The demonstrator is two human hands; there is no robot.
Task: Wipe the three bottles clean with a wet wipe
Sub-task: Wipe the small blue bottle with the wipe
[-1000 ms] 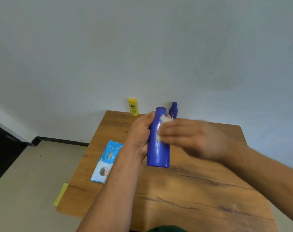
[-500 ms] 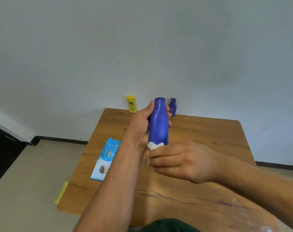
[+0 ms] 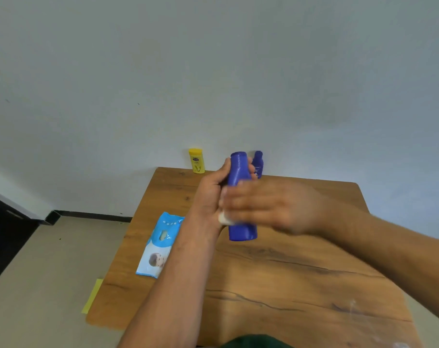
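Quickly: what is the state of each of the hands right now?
Left hand: holding the big blue bottle.
Right hand: blurred, white wipe under it on the bottle; grip cannot be told.

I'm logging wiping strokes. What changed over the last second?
The right hand with the wipe slid down the big blue bottle from top to bottom, then came back up to its middle; it is blurred now. The left hand kept gripping the bottle upright. The yellow bottle, small blue bottle and wipe pack stayed put.
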